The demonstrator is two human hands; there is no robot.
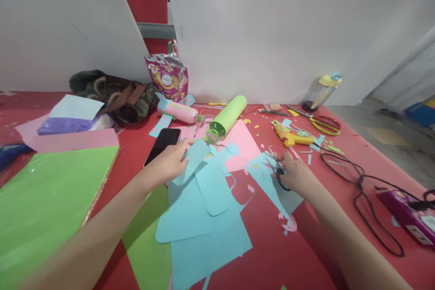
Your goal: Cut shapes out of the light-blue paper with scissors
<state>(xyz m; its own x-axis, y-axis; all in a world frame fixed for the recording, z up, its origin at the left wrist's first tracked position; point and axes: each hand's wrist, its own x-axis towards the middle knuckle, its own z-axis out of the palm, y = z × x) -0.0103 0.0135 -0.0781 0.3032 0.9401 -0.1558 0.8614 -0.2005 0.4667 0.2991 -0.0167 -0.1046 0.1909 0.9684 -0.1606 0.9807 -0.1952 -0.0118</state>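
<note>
The left hand [169, 163] pinches a light, floppy blue paper cutout [194, 158] by its edge, best held near the rim. The right hand [296, 173] grips black scissors [279, 173], fingers through the loops.

Both hands [170, 163] [295, 173] forward, fingers curled, gripping.

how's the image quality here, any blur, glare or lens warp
Head view: wide-angle warp bends the white boards and stretches both forearms at the lower edge; the left hand on blue paper is a little soft, the right hand with black-handled scissors sharper; lighting is even and soft, with mild sheen on the green sheet and a blown-out window at the top.
</note>
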